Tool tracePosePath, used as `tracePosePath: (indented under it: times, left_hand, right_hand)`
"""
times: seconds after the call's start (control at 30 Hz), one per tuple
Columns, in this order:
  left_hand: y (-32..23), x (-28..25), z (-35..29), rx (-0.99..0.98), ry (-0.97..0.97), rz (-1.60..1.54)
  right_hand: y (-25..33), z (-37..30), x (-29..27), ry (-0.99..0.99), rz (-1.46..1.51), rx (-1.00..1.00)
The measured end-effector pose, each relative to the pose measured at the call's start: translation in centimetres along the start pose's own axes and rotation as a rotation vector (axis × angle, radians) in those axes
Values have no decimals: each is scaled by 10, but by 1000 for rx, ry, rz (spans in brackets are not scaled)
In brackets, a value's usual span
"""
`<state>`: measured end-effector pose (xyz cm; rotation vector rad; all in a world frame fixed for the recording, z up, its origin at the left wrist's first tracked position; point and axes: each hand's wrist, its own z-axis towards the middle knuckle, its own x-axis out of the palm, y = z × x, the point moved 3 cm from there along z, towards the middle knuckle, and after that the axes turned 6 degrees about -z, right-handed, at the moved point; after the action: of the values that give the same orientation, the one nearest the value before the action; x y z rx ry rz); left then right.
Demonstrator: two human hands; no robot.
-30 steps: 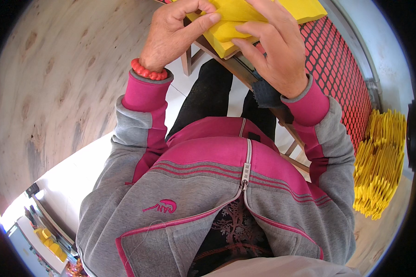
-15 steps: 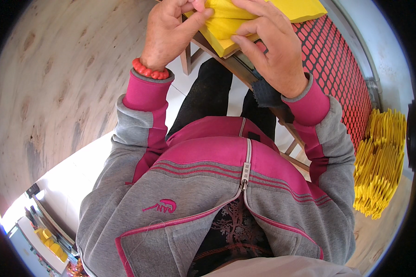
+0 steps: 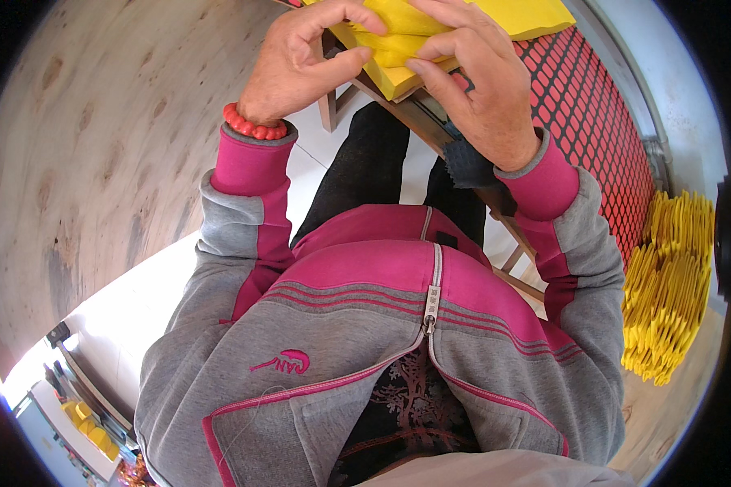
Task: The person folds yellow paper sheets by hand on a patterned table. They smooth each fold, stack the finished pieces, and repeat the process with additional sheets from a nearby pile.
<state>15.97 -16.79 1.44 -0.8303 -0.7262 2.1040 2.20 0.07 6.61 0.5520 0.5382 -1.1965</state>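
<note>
And there's the left hand (image 3: pixel 304 61), thumb and forefinger parted; the yellow material (image 3: pixel 394 50) sits between it and the right hand (image 3: pixel 483 89). Is that one pinching? Can't tell; a loose hold could let the folds skew.

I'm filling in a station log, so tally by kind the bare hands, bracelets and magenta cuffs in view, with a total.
Bare hands: 2 (left hand, right hand)
Red beaded bracelet: 1
Magenta cuffs: 2 (left cuff, right cuff)
Total: 5
</note>
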Motion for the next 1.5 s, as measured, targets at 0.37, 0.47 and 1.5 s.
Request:
tracePosePath:
  times: [0.37,0.47,1.5]
  left_hand:
    - [-7,2,3,-67,-21,-46]
    - [-6,3,2,-68,-30,-40]
    - [10,15,0,-207,-185,-495]
  right_hand:
    - [0,-1,3,-34,16,-3]
    - [0,0,2,-33,13,-6]
    - [0,-1,0,39,-24,26]
